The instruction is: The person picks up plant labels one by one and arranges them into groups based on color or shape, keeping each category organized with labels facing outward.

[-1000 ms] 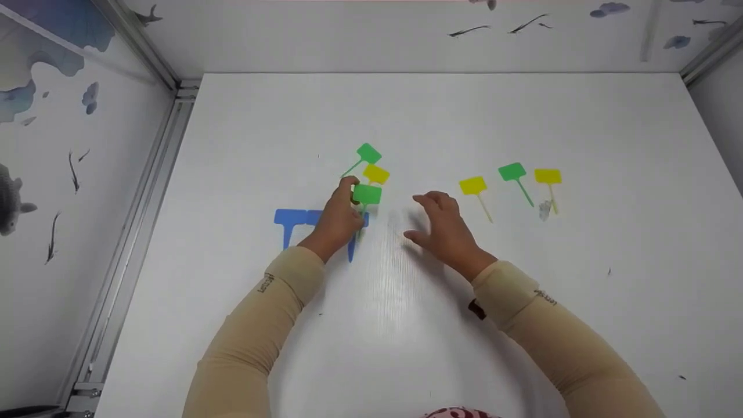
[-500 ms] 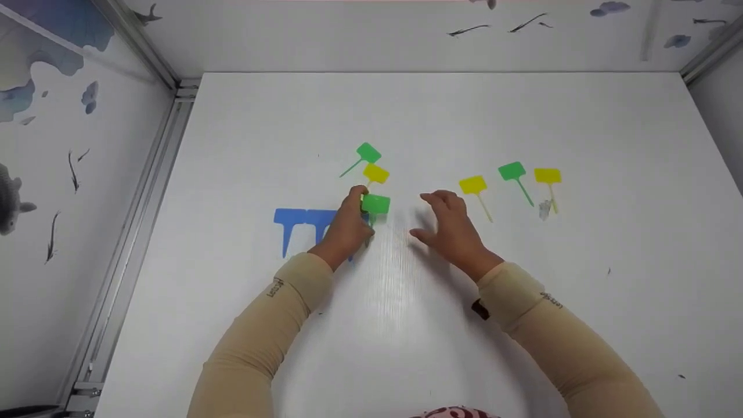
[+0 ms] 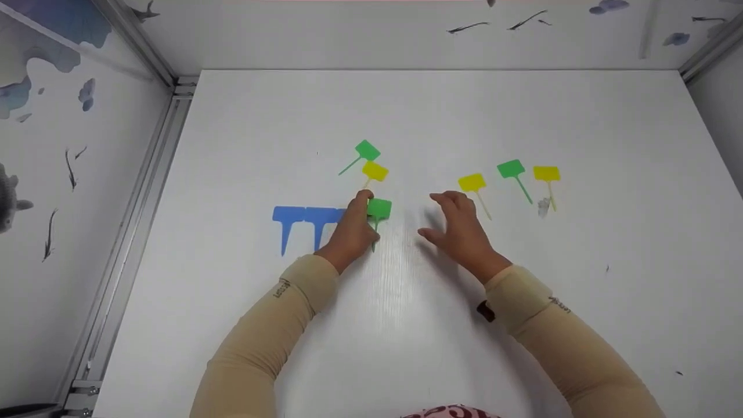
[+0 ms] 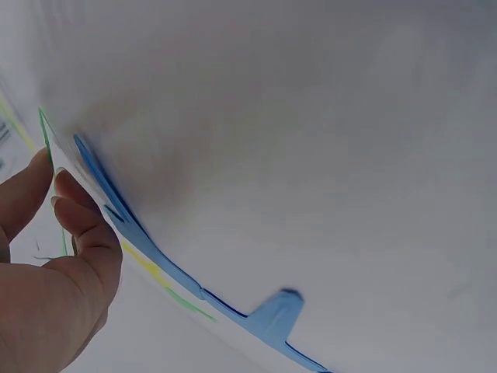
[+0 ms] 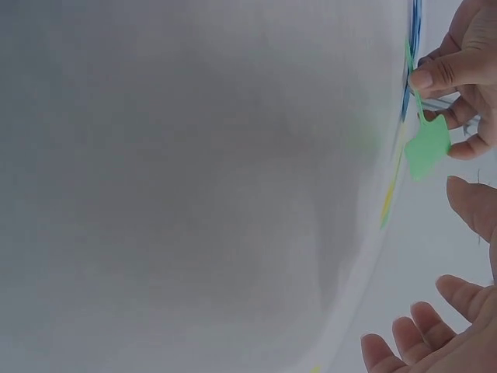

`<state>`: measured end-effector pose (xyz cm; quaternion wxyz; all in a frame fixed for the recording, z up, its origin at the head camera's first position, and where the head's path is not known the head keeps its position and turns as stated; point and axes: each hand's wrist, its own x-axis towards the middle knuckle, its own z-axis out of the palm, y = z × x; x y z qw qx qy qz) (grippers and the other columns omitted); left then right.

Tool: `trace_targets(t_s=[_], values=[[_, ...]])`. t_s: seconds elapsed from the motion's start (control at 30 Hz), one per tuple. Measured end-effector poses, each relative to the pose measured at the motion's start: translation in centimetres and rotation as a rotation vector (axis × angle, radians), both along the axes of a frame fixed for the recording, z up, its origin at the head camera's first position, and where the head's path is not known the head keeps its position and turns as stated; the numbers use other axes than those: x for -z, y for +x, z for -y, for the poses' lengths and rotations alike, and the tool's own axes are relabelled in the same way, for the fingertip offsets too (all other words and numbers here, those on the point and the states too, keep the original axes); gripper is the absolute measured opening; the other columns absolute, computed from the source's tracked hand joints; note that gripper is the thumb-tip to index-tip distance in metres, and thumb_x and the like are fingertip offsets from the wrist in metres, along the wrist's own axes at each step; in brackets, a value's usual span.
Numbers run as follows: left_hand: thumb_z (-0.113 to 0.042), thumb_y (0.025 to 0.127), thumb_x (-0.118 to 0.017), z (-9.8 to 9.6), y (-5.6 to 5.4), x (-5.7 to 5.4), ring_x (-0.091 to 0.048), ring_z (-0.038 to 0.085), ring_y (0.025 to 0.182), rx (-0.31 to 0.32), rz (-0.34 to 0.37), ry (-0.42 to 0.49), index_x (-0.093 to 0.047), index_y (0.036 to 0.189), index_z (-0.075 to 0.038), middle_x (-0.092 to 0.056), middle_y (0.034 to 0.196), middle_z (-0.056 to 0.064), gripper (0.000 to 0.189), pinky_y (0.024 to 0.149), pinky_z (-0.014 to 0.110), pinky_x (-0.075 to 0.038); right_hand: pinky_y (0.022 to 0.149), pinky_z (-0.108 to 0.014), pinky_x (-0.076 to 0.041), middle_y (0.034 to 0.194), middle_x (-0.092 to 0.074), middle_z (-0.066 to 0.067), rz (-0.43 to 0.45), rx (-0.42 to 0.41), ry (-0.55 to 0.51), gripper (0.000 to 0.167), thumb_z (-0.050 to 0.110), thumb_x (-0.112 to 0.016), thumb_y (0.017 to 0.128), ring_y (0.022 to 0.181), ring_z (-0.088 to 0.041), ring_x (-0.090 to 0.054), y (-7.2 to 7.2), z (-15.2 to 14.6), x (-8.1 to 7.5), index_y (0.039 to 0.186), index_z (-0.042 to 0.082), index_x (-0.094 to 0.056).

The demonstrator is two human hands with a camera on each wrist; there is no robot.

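Note:
My left hand point(image 3: 351, 229) pinches a green plant label point(image 3: 379, 209) by its thin stem, with the flat head up. The right wrist view shows the thumb and fingers on the stem of that green label point(image 5: 429, 148). Beneath and left of this hand lies a row of blue T-shaped plant labels point(image 3: 288, 215), the right end hidden by the hand. My right hand point(image 3: 462, 235) hovers to the right, fingers spread and holding nothing. Just beyond the left hand lie a yellow label point(image 3: 375, 171) and another green label point(image 3: 367, 150).
Right of the right hand, a yellow label point(image 3: 472, 182), a green label point(image 3: 511, 169) and another yellow label point(image 3: 547, 173) lie on the white table point(image 3: 441, 116). A small greyish patch point(image 3: 543, 207) is by the last one's stem. Walls stand around the table.
My left hand has moved right and slightly nearer with the green label, uncovering the middle blue label. The right hand has shifted a little to the right. Labels on the table stay put.

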<state>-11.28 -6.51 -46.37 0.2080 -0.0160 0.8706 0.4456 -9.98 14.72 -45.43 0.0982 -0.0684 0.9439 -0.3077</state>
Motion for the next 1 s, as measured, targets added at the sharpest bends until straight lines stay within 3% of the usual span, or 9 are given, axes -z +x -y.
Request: trace_targets(t_s=[0.4, 0.63, 1.0], values=[[0.006, 0.085, -0.066, -0.32, 0.06, 0.0, -0.034, 0.021, 0.137, 0.014, 0.024, -0.043, -0.027, 0.145, -0.015, -0.032, 0.152, 0.007, 0.074, 0.115, 0.037, -0.024, 0.111, -0.044, -0.032, 0.146, -0.031, -0.017, -0.006, 0.014, 0.002, 0.069, 0.025, -0.075, 0.085, 0.133, -0.031, -0.032, 0.24, -0.47, -0.08, 0.143, 0.009, -0.041], [0.007, 0.081, -0.071, -0.39, 0.28, -0.09, -0.04, 0.024, 0.132, 0.066, -0.017, -0.065, -0.029, 0.144, -0.009, -0.037, 0.146, 0.013, 0.077, 0.112, 0.036, -0.029, 0.108, -0.045, -0.035, 0.142, -0.034, -0.02, -0.038, -0.005, -0.025, 0.069, 0.021, -0.076, 0.085, 0.131, -0.034, -0.031, 0.46, -0.64, -0.38, 0.142, 0.005, -0.042], [-0.004, 0.085, -0.072, -0.26, 0.46, -0.01, -0.04, 0.021, 0.132, 0.116, -0.04, -0.158, -0.029, 0.146, -0.011, -0.037, 0.142, 0.009, 0.074, 0.114, 0.034, -0.026, 0.108, -0.044, -0.035, 0.142, -0.034, -0.02, -0.039, 0.001, -0.038, 0.068, 0.022, -0.076, 0.085, 0.13, -0.034, -0.033, 0.5, -0.98, -0.18, 0.141, 0.004, -0.042]])
